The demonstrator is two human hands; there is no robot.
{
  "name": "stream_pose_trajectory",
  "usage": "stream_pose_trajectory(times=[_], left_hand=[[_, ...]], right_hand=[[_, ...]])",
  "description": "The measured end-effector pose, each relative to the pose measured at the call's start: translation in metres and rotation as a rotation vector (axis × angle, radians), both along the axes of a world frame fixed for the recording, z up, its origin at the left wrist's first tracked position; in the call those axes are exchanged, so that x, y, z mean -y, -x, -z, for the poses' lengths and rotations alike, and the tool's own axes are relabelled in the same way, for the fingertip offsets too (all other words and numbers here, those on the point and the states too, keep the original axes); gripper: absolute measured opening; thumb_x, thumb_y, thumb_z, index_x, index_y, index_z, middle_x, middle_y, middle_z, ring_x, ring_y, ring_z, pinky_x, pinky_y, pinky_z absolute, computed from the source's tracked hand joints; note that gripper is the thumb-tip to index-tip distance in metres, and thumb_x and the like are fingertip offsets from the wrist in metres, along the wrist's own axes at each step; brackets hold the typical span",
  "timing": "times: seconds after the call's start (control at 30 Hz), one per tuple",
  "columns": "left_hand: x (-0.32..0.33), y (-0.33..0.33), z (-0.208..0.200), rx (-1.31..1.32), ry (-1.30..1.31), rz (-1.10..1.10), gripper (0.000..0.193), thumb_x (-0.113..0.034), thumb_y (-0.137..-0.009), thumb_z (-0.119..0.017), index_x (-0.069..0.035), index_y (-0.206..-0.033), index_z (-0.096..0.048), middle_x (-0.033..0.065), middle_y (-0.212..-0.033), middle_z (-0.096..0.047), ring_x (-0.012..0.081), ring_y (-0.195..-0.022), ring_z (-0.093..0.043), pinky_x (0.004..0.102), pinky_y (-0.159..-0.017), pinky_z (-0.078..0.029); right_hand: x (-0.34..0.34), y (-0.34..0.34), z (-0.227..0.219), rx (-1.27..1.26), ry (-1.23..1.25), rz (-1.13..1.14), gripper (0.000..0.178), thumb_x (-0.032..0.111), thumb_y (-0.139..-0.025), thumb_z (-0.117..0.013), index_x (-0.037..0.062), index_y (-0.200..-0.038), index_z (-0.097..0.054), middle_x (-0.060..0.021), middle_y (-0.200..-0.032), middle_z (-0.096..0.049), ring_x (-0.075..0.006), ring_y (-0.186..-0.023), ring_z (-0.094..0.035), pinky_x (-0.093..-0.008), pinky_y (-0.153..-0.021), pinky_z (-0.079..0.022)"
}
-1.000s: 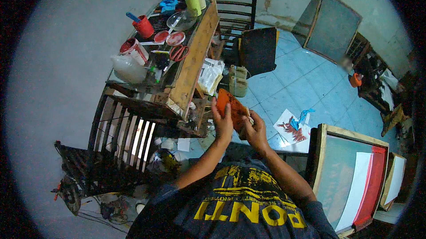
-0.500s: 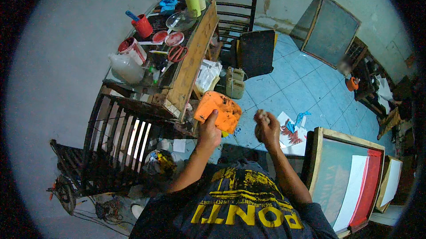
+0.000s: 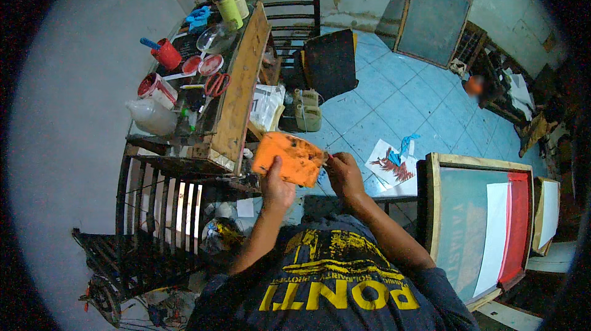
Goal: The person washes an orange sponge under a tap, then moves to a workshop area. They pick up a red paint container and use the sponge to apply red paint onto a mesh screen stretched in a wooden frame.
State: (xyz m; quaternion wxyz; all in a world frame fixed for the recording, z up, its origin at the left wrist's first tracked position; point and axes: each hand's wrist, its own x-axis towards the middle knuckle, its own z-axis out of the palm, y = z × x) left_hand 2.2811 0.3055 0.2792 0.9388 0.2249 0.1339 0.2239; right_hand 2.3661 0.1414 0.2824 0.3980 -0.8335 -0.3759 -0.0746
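Orange panel [image 3: 280, 155], flat and round-cornered, is raised in front of my torso, clear of the worktop edge. My left hand [image 3: 279, 186] grasps it at the lower edge, thumb across the face. My right hand [image 3: 345, 174] is curled at the panel's right side; I cannot tell whether it pinches that edge or some small item.

Risk, in my judgement: the left grip sits low, so a hard push from the right could twist the panel loose and drop it on the glossy blue floor tiles [image 3: 369, 109]. The dark blotches on its face, if wet, could make the hold slippery and soil my fingers. The panel looks thin and smooth; its stiffness cannot be confirmed.

Next outward, a white sheet [image 3: 375, 154] bears feathery red-brown strokes, with a crumpled blue scrap [image 3: 406, 143] upon it. To the right, a framed screen [image 3: 455, 202] has a pale wooden border and a greenish, translucent face; stray smears could mark it.

To the left, the worktop [image 3: 242, 85] shows a rough, stained timber edge. Red-handled scissors [image 3: 217, 83] lie close to that edge and could be knocked off. Behind them, a red-smeared tub [image 3: 163, 92] and a cloudy plastic jug [image 3: 151, 117] stand crowded; a bump could spill either.
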Motion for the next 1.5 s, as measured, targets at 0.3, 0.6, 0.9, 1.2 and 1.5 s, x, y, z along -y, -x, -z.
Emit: stream_pose_trajectory(times=[0.3, 0.6, 0.9, 1.2, 1.5], left_hand=[[0.027, -0.004, -0.009, -0.374, -0.406, 0.169, 0.048, -0.027, -0.095, -0.050, -0.008, -0.138, -0.037, 0.0089, -0.138, -0.043, 0.0256, -0.124, -0.044, 0.0414, -0.105, -0.035], [0.050, -0.014, -0.034, -0.147, -0.320, 0.147, 0.086, -0.072, -0.084, -0.039, -0.014, -0.145, -0.024, 0.0076, -0.149, -0.026, 0.0286, -0.137, -0.025, 0.0478, -0.112, -0.021], [0.009, -0.011, -0.027, -0.442, -0.198, -0.034, 0.080, -0.067, -0.086, -0.043, -0.010, -0.141, -0.031, 0.0112, -0.140, -0.040, 0.0298, -0.128, -0.040, 0.0446, -0.105, -0.035], [-0.038, -0.010, -0.025, -0.138, -0.224, 0.048, 0.065, -0.055, -0.093, -0.040, -0.011, -0.140, -0.035, 0.0097, -0.140, -0.043, 0.0299, -0.125, -0.044, 0.0484, -0.104, -0.036], [-0.034, -0.006, 0.096, -0.302, -0.544, 0.134, 0.064, -0.053, -0.095, -0.038, -0.004, -0.137, -0.037, 0.0111, -0.136, -0.045, 0.0285, -0.122, -0.047, 0.0412, -0.100, -0.039]], right_hand=[[-0.033, -0.015, -0.014, -0.145, -0.471, -0.071, 0.034, 0.005, -0.075, -0.065, 0.0044, -0.108, -0.059, -0.0141, -0.107, -0.059, -0.0344, -0.101, -0.055, -0.0409, -0.086, -0.046], [-0.041, -0.028, -0.036, 0.163, -0.186, -0.210, 0.031, 0.012, -0.072, -0.066, 0.0035, -0.100, -0.060, -0.0150, -0.093, -0.058, -0.0349, -0.084, -0.056, -0.0440, -0.070, -0.046], [-0.050, 0.021, -0.033, 0.166, -0.231, -0.286, 0.022, 0.015, -0.074, -0.057, 0.0048, -0.093, -0.060, -0.0141, -0.078, -0.055, -0.0350, -0.080, -0.058, -0.0451, -0.080, -0.046], [-0.028, -0.014, 0.011, -1.136, -0.471, -0.139, 0.022, 0.022, -0.094, -0.050, 0.0034, -0.102, -0.059, -0.0061, -0.093, -0.063, -0.0254, -0.083, -0.059, -0.0392, -0.071, -0.047], [-0.058, 0.005, 0.026, -2.227, -1.170, -0.163, 0.042, 0.037, -0.096, -0.041, 0.0069, -0.123, -0.053, -0.0083, -0.113, -0.062, -0.0173, -0.088, -0.063, -0.0334, -0.083, -0.053]])
